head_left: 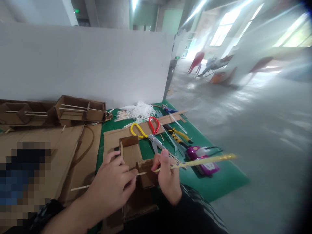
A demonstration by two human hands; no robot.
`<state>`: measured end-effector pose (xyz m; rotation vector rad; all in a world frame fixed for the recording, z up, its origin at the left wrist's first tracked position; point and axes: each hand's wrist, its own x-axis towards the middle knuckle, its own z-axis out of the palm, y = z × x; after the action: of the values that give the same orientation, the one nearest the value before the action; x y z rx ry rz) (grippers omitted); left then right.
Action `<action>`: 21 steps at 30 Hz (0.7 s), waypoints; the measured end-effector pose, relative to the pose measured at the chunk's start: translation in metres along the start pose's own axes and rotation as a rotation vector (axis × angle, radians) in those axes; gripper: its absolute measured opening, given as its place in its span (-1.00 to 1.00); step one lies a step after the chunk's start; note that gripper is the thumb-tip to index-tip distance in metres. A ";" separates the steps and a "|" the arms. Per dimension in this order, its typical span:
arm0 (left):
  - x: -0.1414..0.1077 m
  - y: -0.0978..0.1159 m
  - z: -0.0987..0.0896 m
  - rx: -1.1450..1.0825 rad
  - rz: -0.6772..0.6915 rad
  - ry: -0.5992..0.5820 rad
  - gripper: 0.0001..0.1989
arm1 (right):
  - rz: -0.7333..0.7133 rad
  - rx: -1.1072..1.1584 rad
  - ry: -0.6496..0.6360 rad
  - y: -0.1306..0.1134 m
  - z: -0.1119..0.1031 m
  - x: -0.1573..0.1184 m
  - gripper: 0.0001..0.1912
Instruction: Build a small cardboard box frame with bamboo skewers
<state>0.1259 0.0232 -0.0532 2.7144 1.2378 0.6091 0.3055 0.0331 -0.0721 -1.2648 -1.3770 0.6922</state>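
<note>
We have left hand [117, 178] palm-down pinching a thin stick [142, 173], right hand [168, 178] thumb-up gripping a yellow rod [207, 160] pointing right, cardboard box [130, 151] between and below both hands.

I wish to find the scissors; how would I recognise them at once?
On the green tabletop, look just beyond the right hand, toward the cardboard strip. The scissors lie there, blades pointing toward that hand. One handle loop is yellow, the other red, unlike the black-and-yellow striped pliers beside them.
</note>
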 end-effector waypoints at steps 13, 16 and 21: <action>-0.001 -0.002 0.003 -0.005 -0.012 0.003 -0.80 | -0.184 -0.178 -0.074 0.001 -0.003 0.002 -0.41; -0.001 -0.002 0.002 -0.014 -0.010 0.001 -0.80 | -0.200 -0.208 -0.105 0.003 -0.002 0.003 -0.44; 0.000 -0.003 0.003 -0.016 -0.007 0.016 -0.80 | -0.223 -0.293 -0.134 0.008 0.000 0.003 -0.50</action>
<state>0.1251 0.0250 -0.0564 2.6961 1.2409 0.6388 0.3087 0.0380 -0.0780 -1.2815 -1.7482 0.4373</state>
